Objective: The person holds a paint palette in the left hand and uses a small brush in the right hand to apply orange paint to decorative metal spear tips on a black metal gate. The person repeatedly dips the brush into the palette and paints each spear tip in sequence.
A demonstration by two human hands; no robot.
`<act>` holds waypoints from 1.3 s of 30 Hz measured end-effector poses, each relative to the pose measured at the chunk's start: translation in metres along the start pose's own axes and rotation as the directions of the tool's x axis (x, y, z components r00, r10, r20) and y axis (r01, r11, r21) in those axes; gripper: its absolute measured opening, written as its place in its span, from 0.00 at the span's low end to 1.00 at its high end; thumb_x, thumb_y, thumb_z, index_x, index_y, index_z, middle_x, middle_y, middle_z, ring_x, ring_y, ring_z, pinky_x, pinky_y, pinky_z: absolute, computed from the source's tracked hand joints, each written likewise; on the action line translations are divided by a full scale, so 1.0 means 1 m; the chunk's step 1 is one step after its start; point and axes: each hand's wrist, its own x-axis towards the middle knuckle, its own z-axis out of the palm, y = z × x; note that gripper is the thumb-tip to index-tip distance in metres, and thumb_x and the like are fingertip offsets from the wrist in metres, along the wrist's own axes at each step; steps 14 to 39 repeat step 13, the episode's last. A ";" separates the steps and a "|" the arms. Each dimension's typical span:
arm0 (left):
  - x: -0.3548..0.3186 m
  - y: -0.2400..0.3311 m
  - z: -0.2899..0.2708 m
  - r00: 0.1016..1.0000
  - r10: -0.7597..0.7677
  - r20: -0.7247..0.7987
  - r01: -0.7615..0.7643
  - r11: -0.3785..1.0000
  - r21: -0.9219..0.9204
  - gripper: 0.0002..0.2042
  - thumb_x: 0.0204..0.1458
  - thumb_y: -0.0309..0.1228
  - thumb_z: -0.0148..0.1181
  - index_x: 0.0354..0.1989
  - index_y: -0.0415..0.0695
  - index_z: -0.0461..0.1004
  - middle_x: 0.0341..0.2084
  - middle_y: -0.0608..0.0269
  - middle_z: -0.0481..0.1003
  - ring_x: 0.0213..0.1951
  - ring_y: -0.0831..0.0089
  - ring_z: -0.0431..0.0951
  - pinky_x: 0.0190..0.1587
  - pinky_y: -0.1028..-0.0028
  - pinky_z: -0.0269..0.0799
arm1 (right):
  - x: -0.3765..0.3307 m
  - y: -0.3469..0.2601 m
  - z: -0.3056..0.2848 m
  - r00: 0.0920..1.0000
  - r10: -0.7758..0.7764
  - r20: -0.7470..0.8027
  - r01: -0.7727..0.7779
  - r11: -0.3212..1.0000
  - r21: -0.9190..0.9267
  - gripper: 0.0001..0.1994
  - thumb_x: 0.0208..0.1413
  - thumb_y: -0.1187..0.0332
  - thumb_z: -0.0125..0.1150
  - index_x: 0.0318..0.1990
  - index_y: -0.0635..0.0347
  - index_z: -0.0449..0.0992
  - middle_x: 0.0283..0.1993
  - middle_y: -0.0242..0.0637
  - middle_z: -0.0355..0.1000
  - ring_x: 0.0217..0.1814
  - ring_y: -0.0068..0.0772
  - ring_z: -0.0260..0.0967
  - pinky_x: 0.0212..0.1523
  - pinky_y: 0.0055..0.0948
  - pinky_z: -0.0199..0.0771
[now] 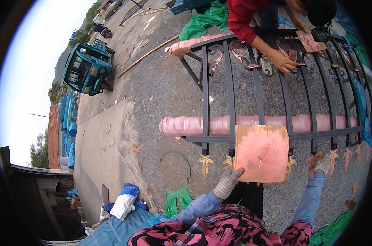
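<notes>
My left hand point(227, 184), in a pale work glove with bare or stained fingertips, grips the lower left corner of a square board point(261, 153) smeared with pink paint. The board lies over part of a black metal fence panel point(205, 94). At the panel's near edge my right hand point(322, 162), gloved too, is closed at a spear-shaped finial point(311, 164). Something small and orange-brown shows at its fingertips, too small to name. Finials on the left, such as this gold finial point(205, 166), are gold. Those on the right, like this pink finial point(333, 159), look pink.
Across the panel a co-worker's hand point(282, 61) works at the scrolls, beside a pink-smeared board point(310, 41). A pink plastic-wrapped roll point(182, 126) supports the panel. Green sheeting point(206, 22) lies behind; a teal three-wheeled vehicle point(87, 67) stands far left.
</notes>
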 end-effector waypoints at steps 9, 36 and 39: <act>-0.004 0.006 0.005 1.000 -0.008 0.009 0.008 1.000 -0.020 0.19 0.49 0.41 0.55 0.42 0.38 0.69 0.31 0.67 0.72 0.31 0.82 0.69 0.32 0.82 0.63 | 0.004 -0.014 -0.006 0.978 0.183 -0.098 -0.179 0.983 0.049 0.15 0.52 0.63 0.50 0.40 0.67 0.70 0.40 0.47 0.69 0.39 0.39 0.66 0.37 0.36 0.66; -0.002 0.012 0.006 0.996 0.003 0.089 0.009 0.991 -0.134 0.22 0.49 0.38 0.56 0.47 0.34 0.64 0.38 0.59 0.72 0.40 0.72 0.72 0.46 0.73 0.68 | 0.016 0.015 -0.020 1.000 -0.012 0.013 0.018 0.724 -0.690 0.17 0.47 0.55 0.59 0.41 0.54 0.73 0.48 0.47 0.67 0.47 0.41 0.66 0.38 0.35 0.68; -0.002 0.012 0.006 0.996 0.003 0.089 0.009 0.991 -0.134 0.22 0.49 0.38 0.56 0.47 0.34 0.64 0.38 0.59 0.72 0.40 0.72 0.72 0.46 0.73 0.68 | 0.016 0.015 -0.020 1.000 -0.012 0.013 0.018 0.724 -0.690 0.17 0.47 0.55 0.59 0.41 0.54 0.73 0.48 0.47 0.67 0.47 0.41 0.66 0.38 0.35 0.68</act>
